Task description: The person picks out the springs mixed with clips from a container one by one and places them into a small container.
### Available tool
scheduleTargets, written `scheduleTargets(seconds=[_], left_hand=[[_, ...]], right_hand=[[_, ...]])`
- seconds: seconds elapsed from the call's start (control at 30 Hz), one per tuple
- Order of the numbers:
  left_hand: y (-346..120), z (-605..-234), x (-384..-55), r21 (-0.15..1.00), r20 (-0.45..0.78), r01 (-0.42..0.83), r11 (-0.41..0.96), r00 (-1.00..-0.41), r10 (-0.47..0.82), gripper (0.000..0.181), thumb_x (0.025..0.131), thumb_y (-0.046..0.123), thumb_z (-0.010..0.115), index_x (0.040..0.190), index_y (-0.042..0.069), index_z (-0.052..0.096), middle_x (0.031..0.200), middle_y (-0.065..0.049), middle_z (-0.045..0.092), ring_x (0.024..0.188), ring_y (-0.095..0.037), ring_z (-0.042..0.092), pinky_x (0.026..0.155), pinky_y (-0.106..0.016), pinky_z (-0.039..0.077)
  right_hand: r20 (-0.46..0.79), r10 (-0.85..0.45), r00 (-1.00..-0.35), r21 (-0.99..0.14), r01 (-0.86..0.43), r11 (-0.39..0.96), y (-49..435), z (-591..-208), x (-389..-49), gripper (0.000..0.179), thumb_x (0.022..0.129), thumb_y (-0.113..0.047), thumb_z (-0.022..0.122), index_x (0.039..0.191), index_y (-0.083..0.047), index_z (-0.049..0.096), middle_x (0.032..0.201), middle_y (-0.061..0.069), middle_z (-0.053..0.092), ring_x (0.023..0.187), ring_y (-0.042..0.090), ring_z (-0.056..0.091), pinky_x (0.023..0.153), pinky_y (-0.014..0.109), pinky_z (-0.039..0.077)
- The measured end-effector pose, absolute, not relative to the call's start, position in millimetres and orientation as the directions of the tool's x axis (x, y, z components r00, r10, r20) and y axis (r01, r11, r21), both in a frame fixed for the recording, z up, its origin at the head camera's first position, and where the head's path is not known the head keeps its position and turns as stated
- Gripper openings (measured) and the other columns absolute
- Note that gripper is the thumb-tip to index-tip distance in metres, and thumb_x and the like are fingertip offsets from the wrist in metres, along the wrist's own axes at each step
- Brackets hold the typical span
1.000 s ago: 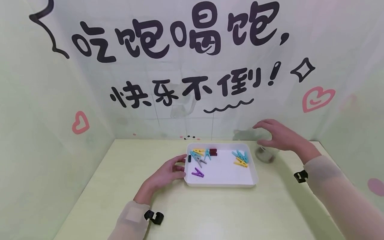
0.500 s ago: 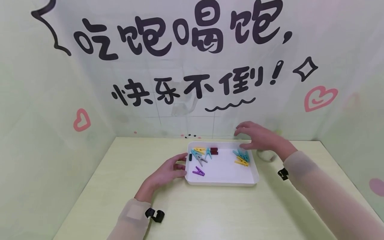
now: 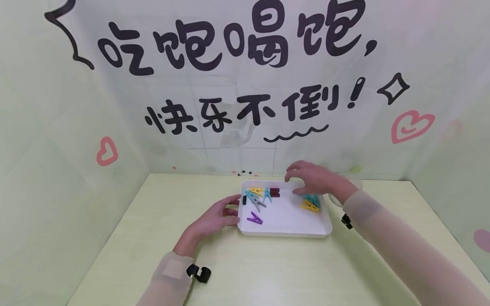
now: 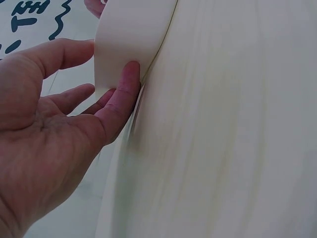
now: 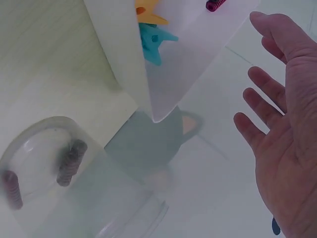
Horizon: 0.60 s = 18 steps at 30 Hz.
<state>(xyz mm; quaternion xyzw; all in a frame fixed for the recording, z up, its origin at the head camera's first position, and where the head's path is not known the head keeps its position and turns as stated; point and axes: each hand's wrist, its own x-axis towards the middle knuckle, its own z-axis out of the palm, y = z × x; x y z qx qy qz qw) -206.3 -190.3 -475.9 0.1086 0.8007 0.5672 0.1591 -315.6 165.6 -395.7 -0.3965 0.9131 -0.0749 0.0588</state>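
Observation:
A white tray (image 3: 285, 234) lies on the table with several clothespins in it. My left hand (image 3: 216, 217) touches its left wall; in the left wrist view the thumb (image 4: 124, 94) lies along the wall and the index fingertip meets the rim. Over the tray's back right part is my right hand (image 3: 315, 179), fingers spread and nothing in them. Below it, a teal clothespin (image 5: 156, 42) and a yellow clothespin (image 3: 309, 206) lie at the right end. Toward the left are a purple clothespin (image 3: 254, 218), a grey clothespin (image 3: 258, 204) and dark red ribbed pieces (image 3: 274, 192).
A clear jar (image 5: 44, 134) with brown ribbed pieces inside stands right of the tray, mostly behind my right wrist in the head view. A small black piece (image 3: 244, 199) lies by the tray's left wall. A printed sheet (image 3: 172, 161) hangs behind the table.
My right hand has moved left from above the jar to over the tray, staying empty. My left hand keeps its place at the tray's left wall. The head view has shifted slightly.

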Motion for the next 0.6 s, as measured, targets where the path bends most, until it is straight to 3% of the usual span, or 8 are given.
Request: scheduleTargets(seconds=[0.3, 0.6], left_hand=[[-191.2, -475.0, -206.4, 0.949, -0.130, -0.008, 0.316, -0.921, 0.367, 0.074, 0.098, 0.007, 0.073, 0.164, 0.009, 0.039, 0.153, -0.013, 0.051, 0.126, -0.029, 0.060, 0.106, -0.044, 0.053], [-191.4, -474.1, -206.3, 0.951, -0.119, 0.001, 0.309, -0.922, 0.368, 0.074, 0.098, 0.006, 0.073, 0.164, 0.007, 0.039, 0.152, -0.013, 0.052, 0.124, -0.029, 0.060, 0.105, -0.044, 0.052]], right_hand=[[-0.091, -0.737, -0.669, -0.193, -0.714, 0.672, 140.6, -409.1, -319.3, 0.033, 0.094, -0.031, 0.082, 0.126, -0.025, 0.074, 0.149, 0.010, 0.057, 0.137, 0.035, 0.052, 0.112, 0.056, 0.046], [-0.135, -0.709, -0.693, -0.281, -0.659, 0.698, 126.9, -427.3, -324.0, 0.028, 0.095, -0.032, 0.082, 0.121, -0.028, 0.075, 0.153, 0.010, 0.053, 0.141, 0.036, 0.046, 0.117, 0.059, 0.040]])
